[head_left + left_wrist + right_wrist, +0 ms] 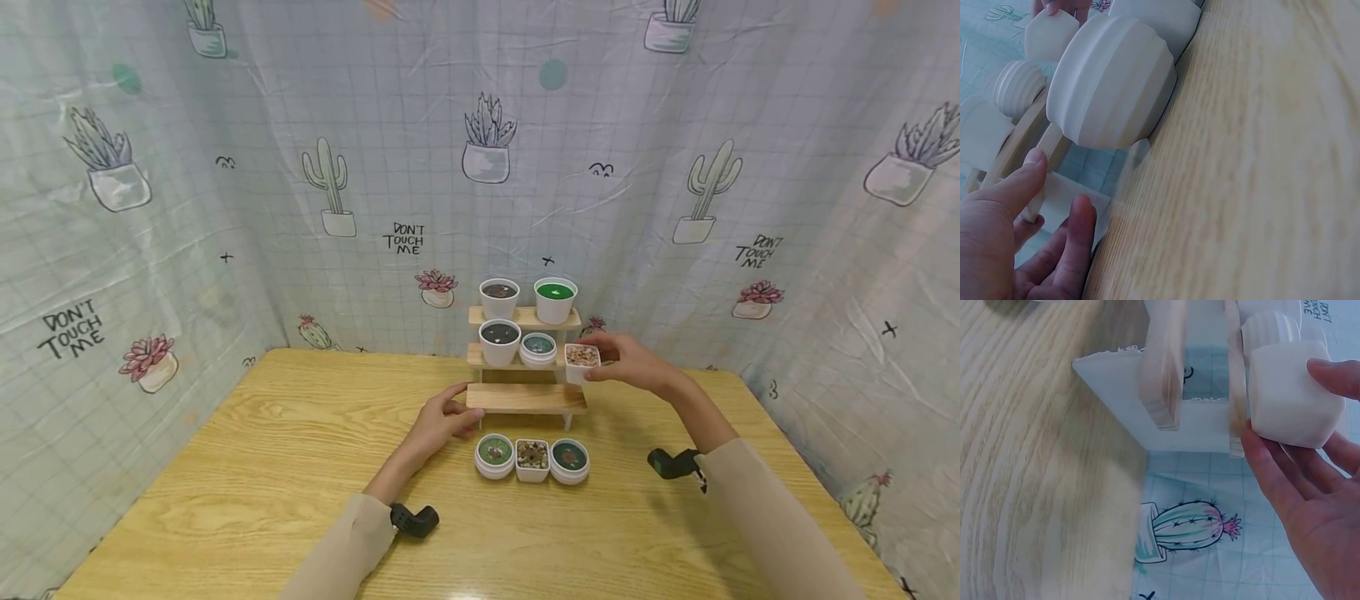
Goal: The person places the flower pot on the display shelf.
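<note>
A three-tier wooden stand with white side supports stands on the table. My left hand grips the left end of its lowest board, and in the left wrist view the thumb lies on the board's edge with fingers below. My right hand holds a small square white pot filled with tan pebbles, thumb on one side and fingers on the other. This pot is at the right end of the middle board, beside a round ribbed pot. A taller white cup-shaped pot stands at that board's left.
Two cup-shaped pots, one with dark filling and one with green filling, stand on the top board. Before the stand, a square pebble pot sits between two round pots. A cactus-print curtain hangs behind.
</note>
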`<state>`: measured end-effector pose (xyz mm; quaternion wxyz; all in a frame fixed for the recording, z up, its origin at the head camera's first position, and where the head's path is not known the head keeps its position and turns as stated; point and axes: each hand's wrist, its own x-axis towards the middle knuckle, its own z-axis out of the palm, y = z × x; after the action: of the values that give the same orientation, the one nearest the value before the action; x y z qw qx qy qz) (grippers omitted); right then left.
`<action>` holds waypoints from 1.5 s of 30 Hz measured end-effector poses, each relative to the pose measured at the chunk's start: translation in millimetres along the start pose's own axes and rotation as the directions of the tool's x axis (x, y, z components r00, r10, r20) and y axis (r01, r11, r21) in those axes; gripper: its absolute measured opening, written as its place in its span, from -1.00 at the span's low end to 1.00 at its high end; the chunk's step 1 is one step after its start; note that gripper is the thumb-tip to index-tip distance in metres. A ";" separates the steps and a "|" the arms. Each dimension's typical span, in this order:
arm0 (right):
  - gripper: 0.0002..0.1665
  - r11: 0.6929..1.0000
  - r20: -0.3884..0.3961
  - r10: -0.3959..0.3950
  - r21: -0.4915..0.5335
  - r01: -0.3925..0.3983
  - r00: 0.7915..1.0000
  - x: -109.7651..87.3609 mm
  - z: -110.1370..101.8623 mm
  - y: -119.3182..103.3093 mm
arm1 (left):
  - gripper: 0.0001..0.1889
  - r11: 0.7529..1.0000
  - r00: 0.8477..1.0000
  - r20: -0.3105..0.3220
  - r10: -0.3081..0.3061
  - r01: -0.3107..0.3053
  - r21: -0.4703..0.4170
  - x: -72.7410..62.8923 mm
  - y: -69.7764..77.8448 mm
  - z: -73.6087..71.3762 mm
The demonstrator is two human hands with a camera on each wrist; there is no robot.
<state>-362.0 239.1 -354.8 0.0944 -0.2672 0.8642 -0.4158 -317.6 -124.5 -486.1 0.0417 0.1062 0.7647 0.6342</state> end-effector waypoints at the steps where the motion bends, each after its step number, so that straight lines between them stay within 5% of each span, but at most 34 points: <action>1: -0.25 1.000 -0.002 0.001 -0.001 -0.001 1.000 0.3 0.0 -0.2 | -0.14 1.000 1.000 0.001 -0.005 0.005 -0.003 0.3 -0.1 0.2; 19: -0.27 1.000 -0.074 0.018 -0.010 -0.019 0.997 16.2 -4.6 -4.9 | -0.14 1.000 1.000 -0.005 -0.006 0.006 0.002 1.7 -2.5 -0.4; 31: -0.16 0.994 -0.102 0.080 0.077 -0.073 0.992 23.8 0.0 2.8 | -0.13 1.000 1.000 0.000 0.000 0.000 0.002 2.2 -3.7 -0.5; 45: -0.28 0.998 -0.128 0.021 0.063 -0.013 0.992 25.2 3.3 5.7 | -0.15 1.000 1.000 -0.021 -0.011 0.011 0.013 -0.2 0.0 1.2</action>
<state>-384.1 226.2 -359.7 0.0507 -0.2293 0.8574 -0.4580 -317.2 -123.4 -486.3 0.0366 0.0957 0.7698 0.6300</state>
